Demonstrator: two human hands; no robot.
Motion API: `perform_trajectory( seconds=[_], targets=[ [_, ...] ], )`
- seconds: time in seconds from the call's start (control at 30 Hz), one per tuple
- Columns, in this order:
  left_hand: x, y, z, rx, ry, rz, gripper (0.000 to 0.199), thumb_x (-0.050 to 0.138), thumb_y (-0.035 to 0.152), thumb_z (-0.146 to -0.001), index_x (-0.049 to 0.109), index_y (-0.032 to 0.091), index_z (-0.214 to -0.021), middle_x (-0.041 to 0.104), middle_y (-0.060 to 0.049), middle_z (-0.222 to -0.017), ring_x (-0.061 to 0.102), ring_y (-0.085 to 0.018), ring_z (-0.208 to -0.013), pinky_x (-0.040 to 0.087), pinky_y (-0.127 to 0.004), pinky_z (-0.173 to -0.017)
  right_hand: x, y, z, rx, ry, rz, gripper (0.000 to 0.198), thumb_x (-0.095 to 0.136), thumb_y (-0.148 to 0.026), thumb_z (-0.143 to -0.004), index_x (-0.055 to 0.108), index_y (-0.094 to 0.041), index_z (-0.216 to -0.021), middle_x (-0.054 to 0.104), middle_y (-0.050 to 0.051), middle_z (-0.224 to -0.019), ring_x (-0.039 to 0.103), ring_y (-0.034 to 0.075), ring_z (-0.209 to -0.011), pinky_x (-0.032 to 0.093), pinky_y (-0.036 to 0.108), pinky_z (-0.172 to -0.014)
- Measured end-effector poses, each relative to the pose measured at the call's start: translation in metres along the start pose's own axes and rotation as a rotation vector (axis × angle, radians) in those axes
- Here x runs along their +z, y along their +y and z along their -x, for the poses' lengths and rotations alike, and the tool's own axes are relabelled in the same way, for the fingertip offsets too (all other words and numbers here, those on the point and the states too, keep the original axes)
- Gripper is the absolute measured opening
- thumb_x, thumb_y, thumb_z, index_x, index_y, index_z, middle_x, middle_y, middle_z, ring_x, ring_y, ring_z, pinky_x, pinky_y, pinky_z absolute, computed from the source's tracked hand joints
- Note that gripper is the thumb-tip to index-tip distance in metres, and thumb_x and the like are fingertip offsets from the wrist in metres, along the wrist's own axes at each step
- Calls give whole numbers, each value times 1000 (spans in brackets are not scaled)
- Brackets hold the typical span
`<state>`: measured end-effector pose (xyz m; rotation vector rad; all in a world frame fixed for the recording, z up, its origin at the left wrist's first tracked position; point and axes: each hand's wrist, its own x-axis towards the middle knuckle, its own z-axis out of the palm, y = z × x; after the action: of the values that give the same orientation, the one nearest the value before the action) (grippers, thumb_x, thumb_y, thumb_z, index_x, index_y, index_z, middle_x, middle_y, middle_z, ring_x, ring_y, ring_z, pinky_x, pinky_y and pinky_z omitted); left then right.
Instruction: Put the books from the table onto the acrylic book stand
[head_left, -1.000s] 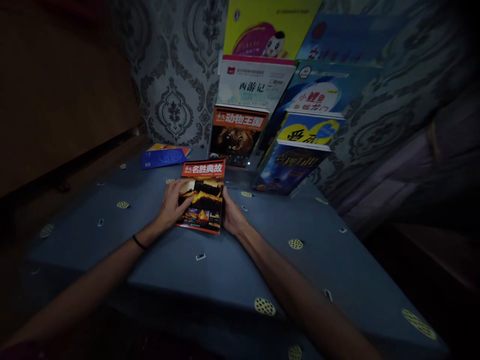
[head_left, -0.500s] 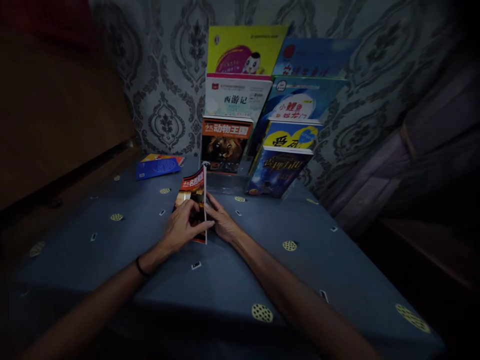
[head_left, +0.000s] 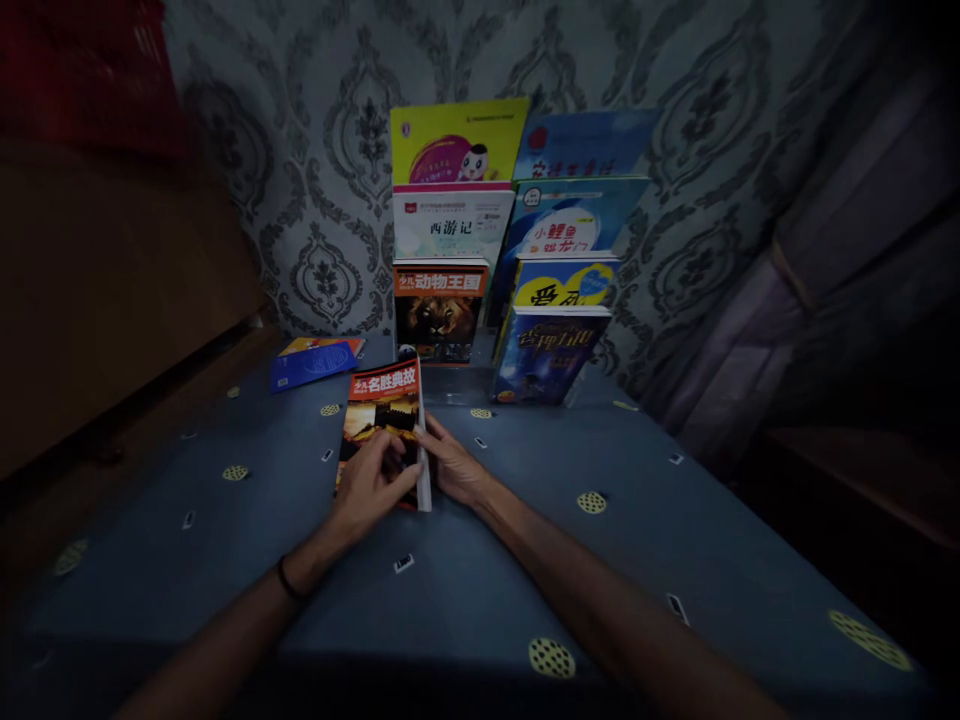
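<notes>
A book (head_left: 380,412) with a red title band and a dark golden picture stands tilted above the front of the table, its cover towards me. My left hand (head_left: 373,480) lies against the lower cover, fingers curled and thumb reaching to the page edge. With its thumb at the cover's right edge, my right hand (head_left: 454,462) grips the book's side; its other fingers are partly hidden. Just behind stands a lion-cover book (head_left: 441,310), lowest in the left column of a clear display rack (head_left: 454,385).
Right of the lion book are a dark blue book (head_left: 547,355) and a yellow-and-blue book (head_left: 566,283). Higher up stand a white book (head_left: 450,215) and a yellow book (head_left: 457,135). A blue book (head_left: 315,367) lies flat at the left on the patterned tablecloth (head_left: 262,560).
The book in my hands has turned so that more of its front cover faces me. The camera view has shifted, and the rack appears slightly lower and further left.
</notes>
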<state>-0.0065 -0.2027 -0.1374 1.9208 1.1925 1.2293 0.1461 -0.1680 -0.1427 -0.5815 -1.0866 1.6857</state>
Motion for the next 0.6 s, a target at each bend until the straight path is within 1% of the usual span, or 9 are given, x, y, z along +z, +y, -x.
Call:
perform_trajectory(
  seconds=[0.07,0.17,0.23,0.33,0.4,0.43,0.47,0.5,0.6],
  targets=[
    [2,0,3,88,6,-148,12,61,34,-87,56,23,-84,59,0,-80,55,-18,-75,44,-30,-72,1,-1,0,-7,-1,-30,53,83,-49,-70,68,-30,-117,75,0,-119,71,22,-109,54,36,-98],
    [0,-1,5,160,29,-240,9,54,30,-92,58,22,-91,62,-2,-86,59,-19,-79,46,-32,-74,0,0,-1,-1,9,-106,51,87,-38,-68,69,-28,-114,77,0,-115,72,19,-103,53,31,-96],
    [-5,-4,3,197,143,-296,13,53,29,-93,58,22,-101,63,-5,-97,60,-22,-90,49,-35,-81,-2,1,-2,1,15,-139,52,89,-32,-65,70,-26,-113,78,0,-111,73,18,-96,54,30,-92],
    [-18,-12,-7,242,421,-359,34,58,33,-90,54,19,-121,59,-12,-119,54,-29,-114,44,-47,-100,-3,0,-2,20,5,-162,53,90,-30,-64,70,-24,-113,78,0,-109,74,17,-91,55,30,-89],
    [-27,-19,-13,199,551,-323,49,63,37,-86,49,16,-128,54,-16,-129,49,-32,-125,39,-52,-108,-4,-1,-1,30,-17,-171,53,90,-30,-64,69,-25,-113,78,-1,-108,73,17,-93,54,30,-91],
    [-32,-21,-15,151,569,-264,54,66,39,-84,48,16,-130,54,-16,-132,49,-33,-128,39,-52,-110,-4,-1,-1,28,-29,-172,53,89,-30,-65,69,-25,-113,78,-1,-108,73,17,-94,54,31,-92],
    [-36,-23,-17,87,545,-176,57,67,42,-83,48,16,-130,55,-15,-131,51,-32,-127,40,-51,-109,-3,-2,0,25,-39,-170,53,89,-31,-65,69,-25,-113,78,-1,-108,73,17,-94,53,31,-93],
    [-40,-24,-18,14,475,-60,57,68,45,-82,50,17,-128,58,-14,-129,55,-31,-124,43,-48,-107,-3,-3,0,18,-45,-165,53,89,-32,-65,69,-25,-113,78,-1,-108,73,18,-94,53,32,-94],
    [-46,-19,-16,-200,181,340,59,73,54,-77,55,18,-120,70,-10,-113,68,-29,-106,54,-42,-95,-4,-4,0,2,-44,-148,53,90,-34,-63,69,-25,-111,78,-1,-108,73,19,-95,52,34,-97]
  ],
)
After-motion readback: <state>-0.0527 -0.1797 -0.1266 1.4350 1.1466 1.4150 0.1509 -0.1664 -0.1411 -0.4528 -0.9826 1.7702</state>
